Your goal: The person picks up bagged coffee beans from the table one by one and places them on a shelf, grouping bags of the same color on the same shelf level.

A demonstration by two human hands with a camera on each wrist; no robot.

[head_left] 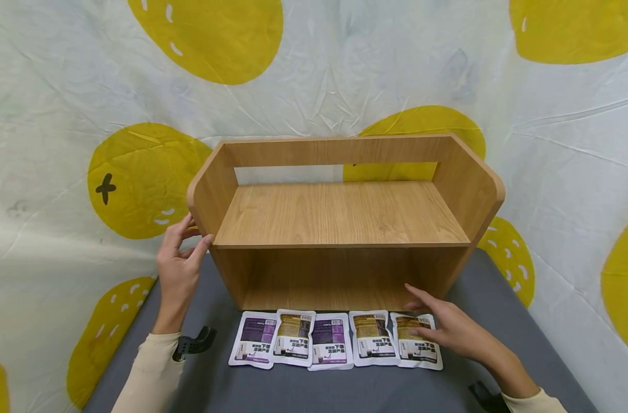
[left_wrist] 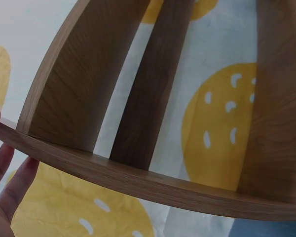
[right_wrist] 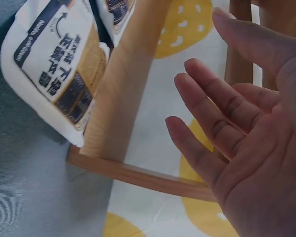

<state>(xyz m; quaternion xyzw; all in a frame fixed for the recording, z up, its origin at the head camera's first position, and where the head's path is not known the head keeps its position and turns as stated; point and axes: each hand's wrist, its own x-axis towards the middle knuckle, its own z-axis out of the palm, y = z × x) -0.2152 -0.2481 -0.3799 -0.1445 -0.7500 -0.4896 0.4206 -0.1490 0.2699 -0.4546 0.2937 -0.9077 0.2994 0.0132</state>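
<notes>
A light wooden two-tier shelf (head_left: 339,215) stands on the grey table, its front facing me. My left hand (head_left: 179,267) holds the edge of its left side panel, with the thumb on one face and fingers (left_wrist: 20,185) on the other. Above the rightmost brown-and-white pouch (head_left: 422,351), my right hand (head_left: 453,327) hovers with fingers spread and an empty palm (right_wrist: 261,163). That pouch belongs to a row along the shelf's lower front edge, beside another brown pouch (head_left: 374,338), a purple pouch (head_left: 331,339), a brown pouch (head_left: 295,338) and a purple pouch (head_left: 254,341).
Behind the shelf hangs a white cloth (head_left: 319,69) with large yellow shapes. The grey tabletop (head_left: 293,393) extends in front of the pouches and to both sides of the shelf. Dark straps (head_left: 192,343) are worn at the wrists.
</notes>
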